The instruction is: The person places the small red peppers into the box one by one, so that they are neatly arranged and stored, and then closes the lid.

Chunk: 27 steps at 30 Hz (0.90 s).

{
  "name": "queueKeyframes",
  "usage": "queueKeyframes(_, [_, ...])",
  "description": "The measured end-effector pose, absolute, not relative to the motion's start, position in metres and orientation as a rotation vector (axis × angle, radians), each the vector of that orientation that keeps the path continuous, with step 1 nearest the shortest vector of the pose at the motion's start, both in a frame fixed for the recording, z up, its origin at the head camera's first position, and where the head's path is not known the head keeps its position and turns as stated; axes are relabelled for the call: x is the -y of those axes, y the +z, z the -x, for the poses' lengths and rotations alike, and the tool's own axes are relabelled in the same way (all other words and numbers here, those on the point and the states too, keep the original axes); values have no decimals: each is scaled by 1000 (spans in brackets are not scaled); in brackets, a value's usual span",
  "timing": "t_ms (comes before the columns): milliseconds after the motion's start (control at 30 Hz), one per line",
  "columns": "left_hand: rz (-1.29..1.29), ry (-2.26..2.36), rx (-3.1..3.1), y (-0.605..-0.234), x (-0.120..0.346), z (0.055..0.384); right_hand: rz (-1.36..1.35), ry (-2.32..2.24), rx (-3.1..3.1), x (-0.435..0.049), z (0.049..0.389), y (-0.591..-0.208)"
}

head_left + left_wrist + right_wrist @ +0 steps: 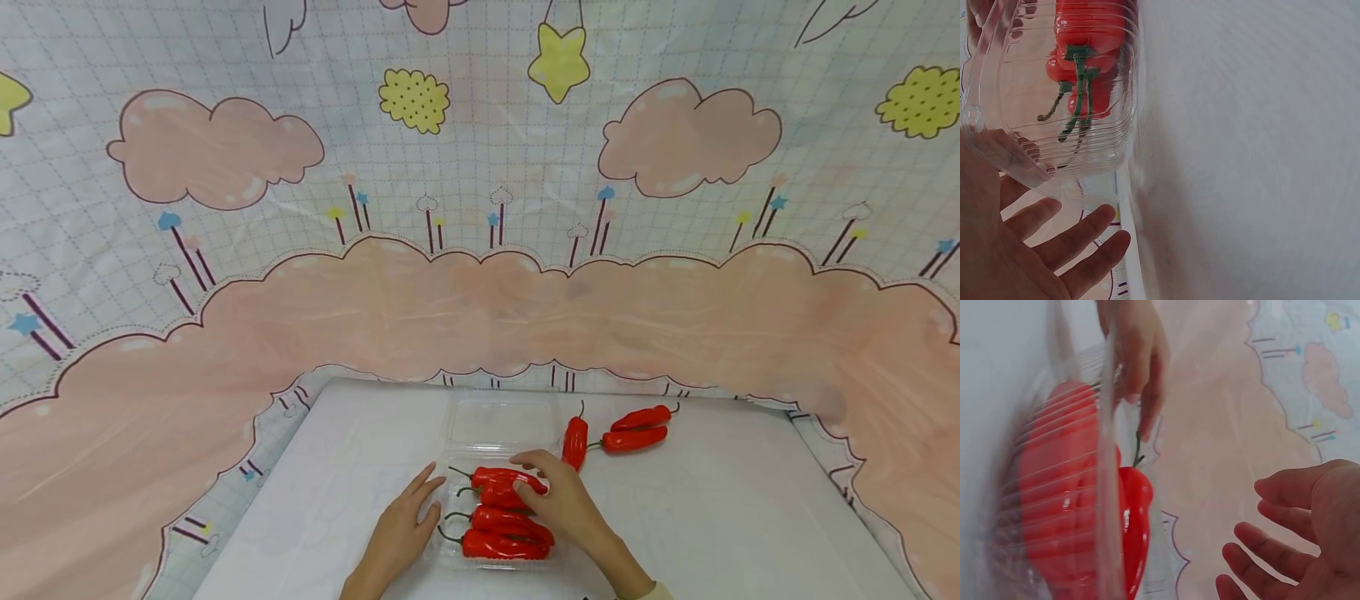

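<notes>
Here, left hand (400, 527) by clear box (495, 565) edge, right hand (560, 498) over red peppers (502, 546) (both relaxed, uncurled), lid (502, 422) back.

The peppers (501, 544) look smooth and glossy, the box (1100, 151) ribbed, shiny plastic.

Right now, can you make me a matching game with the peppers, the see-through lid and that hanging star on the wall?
Things:
1. Row of peppers
2. Hanging star
3. Lid
4. Pair of peppers

Places, colours and states:
A. open, on the far side of the clear box
B. on the table, outside the box
C. inside the box
D. yellow

Right pairs: 1-C, 2-D, 3-A, 4-B
</notes>
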<state>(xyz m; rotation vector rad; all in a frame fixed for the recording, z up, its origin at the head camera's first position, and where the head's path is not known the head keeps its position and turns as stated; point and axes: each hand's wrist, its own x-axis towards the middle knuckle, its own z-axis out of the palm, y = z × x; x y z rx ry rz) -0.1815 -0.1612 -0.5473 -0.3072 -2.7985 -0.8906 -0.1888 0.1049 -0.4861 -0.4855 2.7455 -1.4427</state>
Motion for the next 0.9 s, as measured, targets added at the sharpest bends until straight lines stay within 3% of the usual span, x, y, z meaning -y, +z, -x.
queueKeyframes(900, [304, -876, 2805, -548, 162, 181, 357, -1675, -2883, -132, 188, -468])
